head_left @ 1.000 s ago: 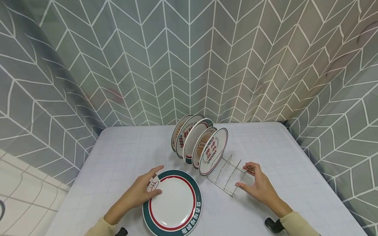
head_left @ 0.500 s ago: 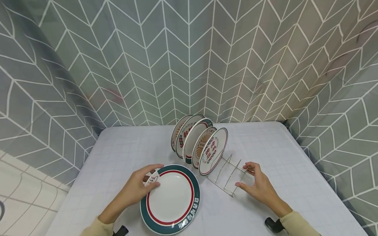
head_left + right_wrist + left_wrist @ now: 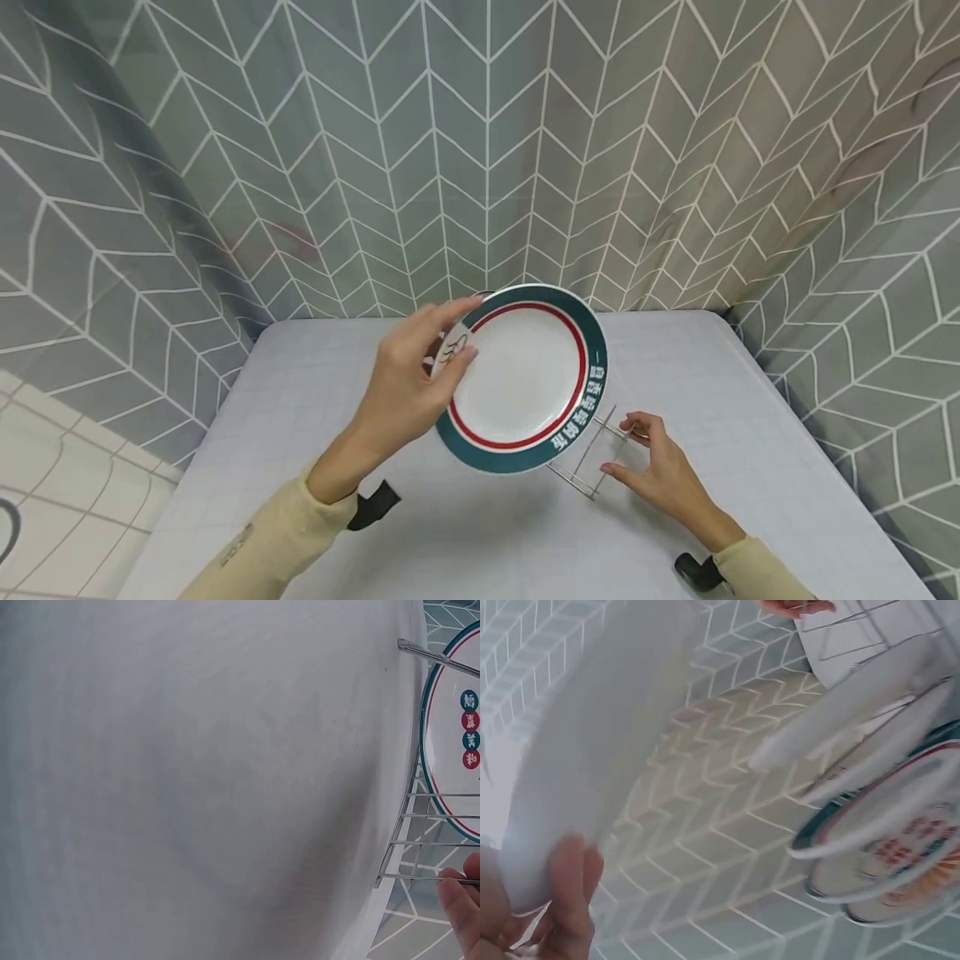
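My left hand (image 3: 408, 375) pinches the left rim of a white plate (image 3: 517, 379) with a green border, a red ring and white lettering. It holds this plate up off the table, tilted with its face toward me. Behind it, in the head view, the plate hides most of a wire dish rack (image 3: 576, 481). Several plates (image 3: 885, 836) stand on edge in the rack, as the left wrist view shows. At the rack's right end, my right hand (image 3: 663, 475) grips the end wire between thumb and fingers; the right wrist view catches these fingertips (image 3: 457, 896) on the wire.
A white cloth covers the table (image 3: 315, 392). Beyond its far edge hangs a grey curtain (image 3: 480, 167) with white chevron lines, which also runs along both sides. White floor tiles (image 3: 67, 492) show at the lower left.
My left hand has lifted the green-rimmed plate off the table and carried it up, forward and right, in front of the plates in the rack. My right hand has stayed at the rack's end.
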A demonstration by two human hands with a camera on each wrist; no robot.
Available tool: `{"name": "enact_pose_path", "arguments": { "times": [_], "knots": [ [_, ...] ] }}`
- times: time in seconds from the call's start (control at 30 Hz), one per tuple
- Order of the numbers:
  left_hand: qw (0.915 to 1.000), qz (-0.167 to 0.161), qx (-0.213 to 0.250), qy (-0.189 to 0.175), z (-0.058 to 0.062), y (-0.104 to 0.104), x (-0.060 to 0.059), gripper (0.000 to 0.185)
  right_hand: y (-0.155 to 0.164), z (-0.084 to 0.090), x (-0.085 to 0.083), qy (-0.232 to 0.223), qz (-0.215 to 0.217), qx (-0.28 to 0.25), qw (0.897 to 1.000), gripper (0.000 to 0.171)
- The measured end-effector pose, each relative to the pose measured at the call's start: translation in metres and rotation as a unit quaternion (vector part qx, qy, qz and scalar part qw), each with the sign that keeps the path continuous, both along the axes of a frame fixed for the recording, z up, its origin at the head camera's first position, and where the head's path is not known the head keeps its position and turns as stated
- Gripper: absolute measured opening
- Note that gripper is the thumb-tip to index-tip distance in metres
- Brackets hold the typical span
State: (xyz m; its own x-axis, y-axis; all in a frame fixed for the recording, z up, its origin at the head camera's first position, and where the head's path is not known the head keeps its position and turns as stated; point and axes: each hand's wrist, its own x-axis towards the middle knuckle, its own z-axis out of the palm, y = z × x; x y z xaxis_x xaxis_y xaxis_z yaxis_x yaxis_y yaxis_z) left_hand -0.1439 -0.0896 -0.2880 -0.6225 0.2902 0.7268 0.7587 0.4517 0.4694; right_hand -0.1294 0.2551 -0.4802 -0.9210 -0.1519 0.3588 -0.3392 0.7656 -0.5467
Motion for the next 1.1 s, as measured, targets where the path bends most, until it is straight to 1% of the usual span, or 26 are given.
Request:
{"name": "enact_pose_path", "arguments": {
  "times": [0.1,0.17,0.2,0.3,0.4,0.57,0.63,0.77,0.87,1.0,1.1],
  "knots": [
    [0.9976,0.002,-0.010,0.068,0.006,0.028,-0.010,0.045,0.002,0.001,0.000,-0.005,0.000,-0.003,1.000,0.083],
    [0.9952,0.013,-0.027,0.093,0.005,0.043,-0.018,0.045,0.002,0.000,0.000,-0.008,0.004,-0.008,1.000,0.083],
    [0.9942,0.018,-0.035,0.100,0.003,0.050,-0.022,0.046,0.003,0.000,0.000,-0.009,0.004,-0.009,1.000,0.083],
    [0.9929,0.032,-0.058,0.099,-0.006,0.068,-0.032,0.047,0.002,-0.001,-0.001,-0.011,0.003,-0.008,1.000,0.082],
    [0.9915,0.046,-0.083,0.088,-0.017,0.082,-0.039,0.050,0.002,-0.001,-0.001,-0.011,0.003,-0.007,1.000,0.082],
    [0.9828,0.074,-0.139,0.096,-0.036,0.099,-0.045,0.055,0.003,-0.002,0.000,-0.004,0.003,-0.005,1.000,0.081],
    [0.9805,0.081,-0.152,0.095,-0.044,0.103,-0.046,0.056,0.003,-0.002,0.000,-0.003,0.003,-0.004,1.000,0.082],
    [0.9800,0.083,-0.163,0.079,-0.056,0.109,-0.047,0.056,0.003,-0.001,-0.001,-0.002,0.005,-0.002,1.000,0.083],
    [0.9781,0.088,-0.171,0.080,-0.061,0.115,-0.046,0.055,0.003,-0.001,-0.001,0.003,0.005,-0.001,1.000,0.083],
    [0.9734,0.096,-0.188,0.089,-0.068,0.124,-0.045,0.057,0.003,-0.002,-0.002,0.013,0.008,-0.004,1.000,0.083],
    [0.9701,0.098,-0.206,0.082,-0.074,0.129,-0.043,0.059,0.003,-0.003,-0.002,0.018,0.014,-0.009,1.000,0.082]
  ]
}}
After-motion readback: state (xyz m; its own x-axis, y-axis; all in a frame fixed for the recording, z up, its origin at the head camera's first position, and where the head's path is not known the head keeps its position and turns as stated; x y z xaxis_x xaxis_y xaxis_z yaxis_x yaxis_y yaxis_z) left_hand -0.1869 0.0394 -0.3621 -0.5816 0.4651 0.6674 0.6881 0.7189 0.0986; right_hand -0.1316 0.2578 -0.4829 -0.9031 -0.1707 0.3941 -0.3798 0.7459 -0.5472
